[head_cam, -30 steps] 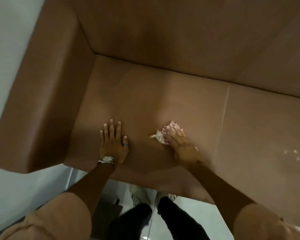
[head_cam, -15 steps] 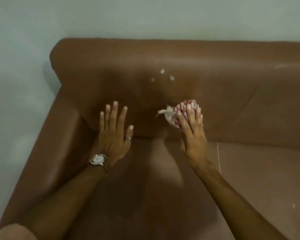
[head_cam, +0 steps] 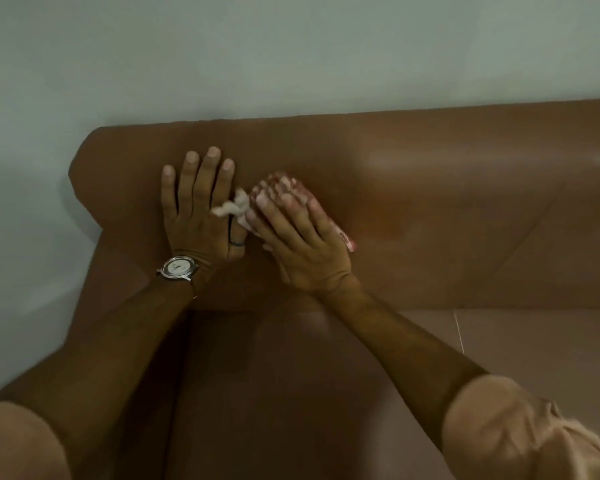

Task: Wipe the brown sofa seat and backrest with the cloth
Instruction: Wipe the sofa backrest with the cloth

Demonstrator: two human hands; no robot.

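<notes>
cloth [head_cam: 280, 189]: soft, light and bunched; easy to press flat under a palm.
right hand [head_cam: 300, 244]: fingers spread, pushing the cloth onto the backrest [head_cam: 430, 209].
left hand [head_cam: 201, 209]: open and flat, holding nothing, just beside the cloth.
cloth's long way: slants from beside the left hand down toward the seat [head_cam: 326, 393].

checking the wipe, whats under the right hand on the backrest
A crumpled red-and-white cloth lies under the right hand, pressed on the backrest. Its edges stick out past the fingers; the sofa surface beneath it is covered.
</notes>
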